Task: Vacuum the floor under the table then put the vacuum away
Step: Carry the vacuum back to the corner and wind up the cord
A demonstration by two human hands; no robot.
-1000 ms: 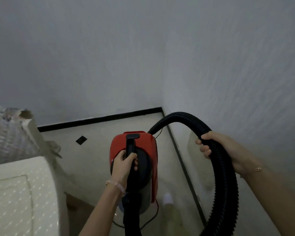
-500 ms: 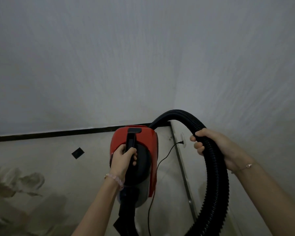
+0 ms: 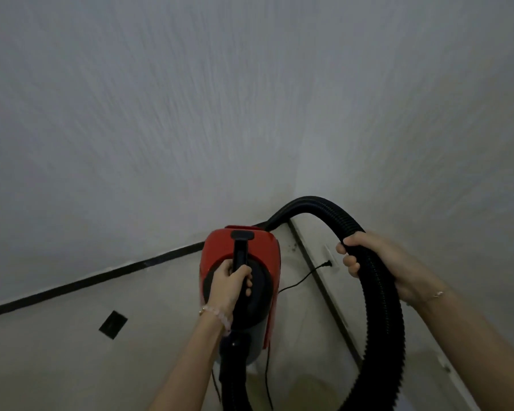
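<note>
The left hand (image 3: 230, 284) is clamped around the black handle (image 3: 240, 253) of the red vacuum (image 3: 241, 280), held above the pale floor (image 3: 57, 351) in a room corner. The right hand (image 3: 377, 262) is wrapped tight around the ribbed black hose (image 3: 383, 307) arching from the vacuum's front.

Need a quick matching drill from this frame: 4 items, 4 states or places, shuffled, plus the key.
Items:
1. left hand
2. right hand
3. plug
4. dark square

States or places:
A. in the wall socket
B. flat on the floor, left of the vacuum
C. gripping the vacuum's black handle
D. gripping the ribbed black hose

Pairs: 1-C, 2-D, 3-A, 4-B
</note>
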